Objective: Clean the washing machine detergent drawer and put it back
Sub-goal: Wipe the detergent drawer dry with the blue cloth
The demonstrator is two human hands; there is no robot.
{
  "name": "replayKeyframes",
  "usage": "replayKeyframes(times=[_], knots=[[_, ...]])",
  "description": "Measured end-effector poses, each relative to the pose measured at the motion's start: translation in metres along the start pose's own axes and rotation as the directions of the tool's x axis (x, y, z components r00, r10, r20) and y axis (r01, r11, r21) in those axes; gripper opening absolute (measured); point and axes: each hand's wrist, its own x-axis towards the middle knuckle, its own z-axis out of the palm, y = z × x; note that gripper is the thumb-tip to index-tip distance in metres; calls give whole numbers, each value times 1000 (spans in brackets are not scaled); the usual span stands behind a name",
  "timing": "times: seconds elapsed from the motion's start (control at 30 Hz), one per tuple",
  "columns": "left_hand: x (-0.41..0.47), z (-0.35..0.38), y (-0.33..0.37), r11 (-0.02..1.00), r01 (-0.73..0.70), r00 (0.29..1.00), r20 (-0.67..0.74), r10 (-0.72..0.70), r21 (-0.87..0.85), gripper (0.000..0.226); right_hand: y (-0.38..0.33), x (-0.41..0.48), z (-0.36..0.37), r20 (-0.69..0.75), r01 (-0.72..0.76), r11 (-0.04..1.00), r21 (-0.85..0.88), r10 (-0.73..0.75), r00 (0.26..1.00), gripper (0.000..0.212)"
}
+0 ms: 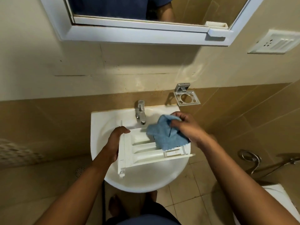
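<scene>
A person standing at a white sink (146, 182) is wiping a white detergent drawer (146, 151), with one bare foot (114, 207) showing on the tiled floor below the near rim. The drawer is lying across the basin, compartments facing up. Its front panel is pointing toward the sink's left edge and its other end is reaching just past the right edge. Whether it is resting on the rim cannot be told.

The left hand (116, 142) is gripping the front panel, fingers curled under it and thumb hooked over its far corner. The right hand (186, 125) is pinching a bunched blue cloth (164, 135) between thumb and curled fingers, and the cloth is draping over the drawer's far right compartments.

A chrome tap (140, 112) is standing at the sink's far edge, just beyond the cloth. A metal holder (186, 98) is hanging on the tiled wall beyond the far right corner. Higher up are a white-framed mirror (138, 34) and, to its right, a white socket (274, 43).
</scene>
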Motion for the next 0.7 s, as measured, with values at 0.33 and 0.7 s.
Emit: replayKeyframes(times=[0.33, 0.7], knots=[[4, -14, 0, 999, -41, 995, -95, 42, 17, 49, 14, 11, -10, -90, -52, 990, -128, 40, 995, 30], [31, 3, -16, 932, -69, 964, -218, 154, 355, 36, 66, 23, 34, -68, -61, 997, -46, 57, 996, 25]])
